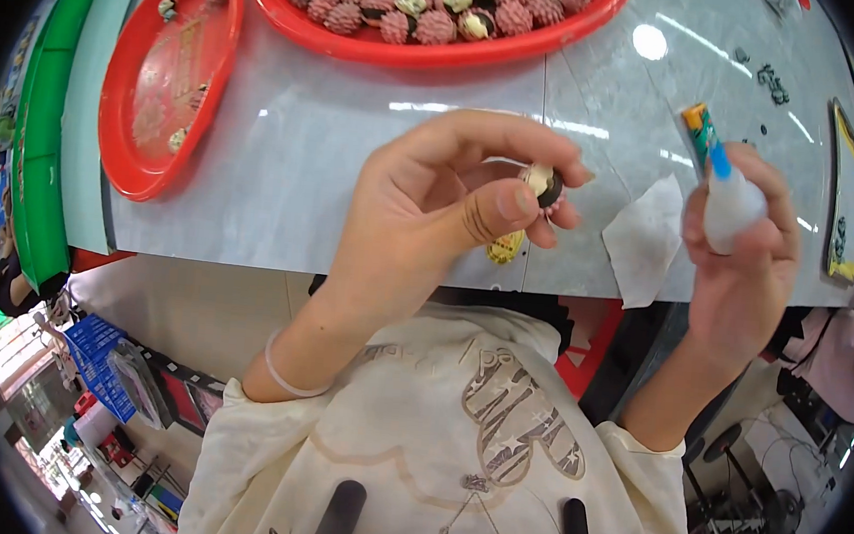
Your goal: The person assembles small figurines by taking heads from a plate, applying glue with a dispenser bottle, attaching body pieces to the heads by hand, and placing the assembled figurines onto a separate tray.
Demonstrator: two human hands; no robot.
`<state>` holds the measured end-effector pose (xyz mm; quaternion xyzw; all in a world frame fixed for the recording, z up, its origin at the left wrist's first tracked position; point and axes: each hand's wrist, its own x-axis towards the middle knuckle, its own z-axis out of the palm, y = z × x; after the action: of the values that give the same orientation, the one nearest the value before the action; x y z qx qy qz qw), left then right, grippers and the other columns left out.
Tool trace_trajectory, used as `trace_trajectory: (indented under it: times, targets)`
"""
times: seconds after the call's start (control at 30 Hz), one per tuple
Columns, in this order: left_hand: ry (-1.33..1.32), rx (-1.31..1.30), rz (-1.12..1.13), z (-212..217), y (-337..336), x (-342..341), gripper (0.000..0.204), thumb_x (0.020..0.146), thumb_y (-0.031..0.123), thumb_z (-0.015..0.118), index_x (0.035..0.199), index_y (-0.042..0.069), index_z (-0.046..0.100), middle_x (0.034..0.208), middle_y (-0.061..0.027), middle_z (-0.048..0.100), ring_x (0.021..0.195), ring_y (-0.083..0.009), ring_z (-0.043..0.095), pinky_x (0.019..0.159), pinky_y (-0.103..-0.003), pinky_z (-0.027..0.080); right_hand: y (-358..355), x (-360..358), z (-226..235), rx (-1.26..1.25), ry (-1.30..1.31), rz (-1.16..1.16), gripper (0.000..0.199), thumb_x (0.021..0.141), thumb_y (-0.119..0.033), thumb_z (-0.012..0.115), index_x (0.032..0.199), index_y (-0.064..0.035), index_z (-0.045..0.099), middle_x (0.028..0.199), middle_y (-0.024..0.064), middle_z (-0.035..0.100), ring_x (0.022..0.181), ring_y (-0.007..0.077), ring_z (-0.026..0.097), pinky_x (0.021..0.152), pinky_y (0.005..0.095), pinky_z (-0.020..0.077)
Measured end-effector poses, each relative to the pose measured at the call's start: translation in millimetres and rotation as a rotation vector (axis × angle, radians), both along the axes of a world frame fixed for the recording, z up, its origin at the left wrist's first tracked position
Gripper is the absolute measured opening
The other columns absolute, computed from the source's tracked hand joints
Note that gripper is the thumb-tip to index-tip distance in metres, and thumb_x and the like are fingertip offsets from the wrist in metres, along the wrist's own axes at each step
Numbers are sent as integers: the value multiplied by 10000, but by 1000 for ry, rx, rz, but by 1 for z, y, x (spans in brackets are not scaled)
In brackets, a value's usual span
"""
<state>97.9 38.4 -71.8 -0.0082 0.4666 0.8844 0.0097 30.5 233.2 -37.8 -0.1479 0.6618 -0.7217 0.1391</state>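
Between the thumb and fingers of my left hand (pixel 454 184) is a small round ornament (pixel 542 183), cream and black with a bit of pink on its underside. My right hand (pixel 751 232) is wrapped around a small white squeeze bottle (pixel 735 213) whose blue nozzle (pixel 720 160) points up, apart from the ornament. Right behind the nozzle lies an orange and teal cylinder (pixel 700 128). A gold oval piece (pixel 505 247) shows just below my left fingers. White paper (pixel 645 239) lies on the table between my hands.
A large red tray (pixel 404 54) at the far side holds many knobbly pink pieces, some with cream and black ornaments. A smaller red oval tray (pixel 117 132) at the left holds several pieces. Small black bits (pixel 772 85) and a yellow-edged tray (pixel 845 215) are at the right.
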Motion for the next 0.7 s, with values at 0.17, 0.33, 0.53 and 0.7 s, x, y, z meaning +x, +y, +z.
trace_trajectory:
  times: [0.17,0.33,0.53,0.7]
  targets:
    - [3,47,-71,-2,4,-1,361,744,259,562,961,-4,442,946,-166,493,733,-180,545,595,-209,452,15,2,4,120,174,-9,566,662,-369,638,1014,16,419,955,124,424,792,147,454,626,180,365]
    - [-22,63,-96,-2,3,1,373,751,260,552,988,-4,439,988,-181,471,750,-172,546,639,-214,456,17,1,8,113,187,62,484,731,-336,568,1011,27,413,973,148,404,877,165,435,700,191,367]
    - [-3,32,-69,-3,5,-1,395,759,272,541,1013,-10,430,973,-182,472,760,-169,551,650,-206,463,15,-1,5,200,294,85,440,798,-330,457,1023,45,416,964,178,421,914,198,432,700,192,372]
    - [-23,19,-82,-4,3,-2,410,757,288,542,1012,-13,428,952,-177,480,758,-168,557,615,-188,465,12,0,3,239,330,45,423,795,-319,461,980,61,441,940,190,440,903,226,453,724,270,408]
